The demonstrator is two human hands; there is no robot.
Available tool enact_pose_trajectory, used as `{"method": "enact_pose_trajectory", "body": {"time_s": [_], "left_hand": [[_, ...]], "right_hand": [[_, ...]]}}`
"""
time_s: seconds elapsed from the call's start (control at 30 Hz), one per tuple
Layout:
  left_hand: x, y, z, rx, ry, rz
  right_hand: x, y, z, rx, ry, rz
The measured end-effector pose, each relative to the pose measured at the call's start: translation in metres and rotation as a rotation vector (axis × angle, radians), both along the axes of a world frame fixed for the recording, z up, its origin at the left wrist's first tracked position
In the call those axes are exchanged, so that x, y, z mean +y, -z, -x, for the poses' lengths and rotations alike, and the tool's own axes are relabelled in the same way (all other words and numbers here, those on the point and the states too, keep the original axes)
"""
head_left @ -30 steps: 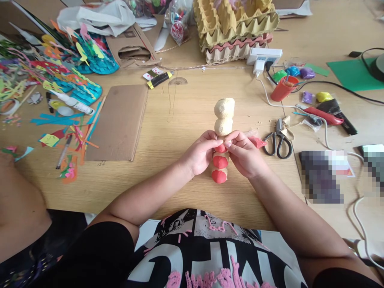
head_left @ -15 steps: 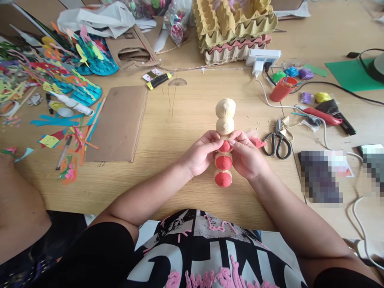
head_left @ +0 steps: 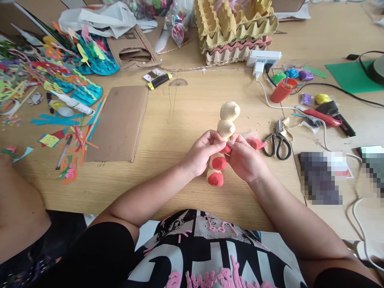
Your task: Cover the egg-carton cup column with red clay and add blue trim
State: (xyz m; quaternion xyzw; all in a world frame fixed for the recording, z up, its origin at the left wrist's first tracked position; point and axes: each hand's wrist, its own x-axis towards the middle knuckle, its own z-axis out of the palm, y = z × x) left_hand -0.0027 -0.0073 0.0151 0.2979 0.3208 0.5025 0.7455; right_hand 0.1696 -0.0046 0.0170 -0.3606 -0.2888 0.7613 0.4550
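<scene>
Where the two hands meet, a little right of the frame's centre, a pale, bumpy strip is held at a slant, its top end leaning to the right. Its two upper bumps are bare; the three below carry red patches, the highest partly hidden by the thumbs. The left hand pinches the strip's left side between thumb and fingers, and the right hand pinches it from the right, the thumb tips close together over the red. Whether the strip touches the table cannot be told.

Just right of the right hand lies a lump of red clay, beside black-handled scissors. Toward the upper right stands a red cup with thin sticks in it, near a white power strip. Egg trays are stacked at the top of the frame. Left of centre lies a flat piece of cardboard, with a glue bottle to its upper left. Another person's arm shows at the lower left edge.
</scene>
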Motion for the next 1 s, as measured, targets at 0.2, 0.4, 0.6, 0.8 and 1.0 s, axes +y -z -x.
{"method": "enact_pose_trajectory", "body": {"time_s": [0.2,0.4,0.6,0.8,1.0], "left_hand": [[-0.0009,0.0031,-0.0004,-0.043,0.04,0.046],[0.004,0.0015,0.0047,-0.118,0.051,0.116],[0.0043,0.004,0.0052,-0.07,0.005,0.122],[0.0018,0.0028,0.0013,-0.11,-0.009,0.161],[0.003,-0.0008,0.0024,-0.121,-0.027,0.176]], "right_hand": [[0.0026,0.0008,-0.0048,0.04,-0.002,0.021],[0.0044,0.0001,-0.0056,0.027,-0.011,0.008],[0.0054,0.0037,-0.0054,0.019,-0.05,-0.067],[0.0051,0.0054,-0.003,0.01,-0.058,-0.084],[0.0039,0.0039,-0.0014,-0.005,-0.041,-0.092]]}}
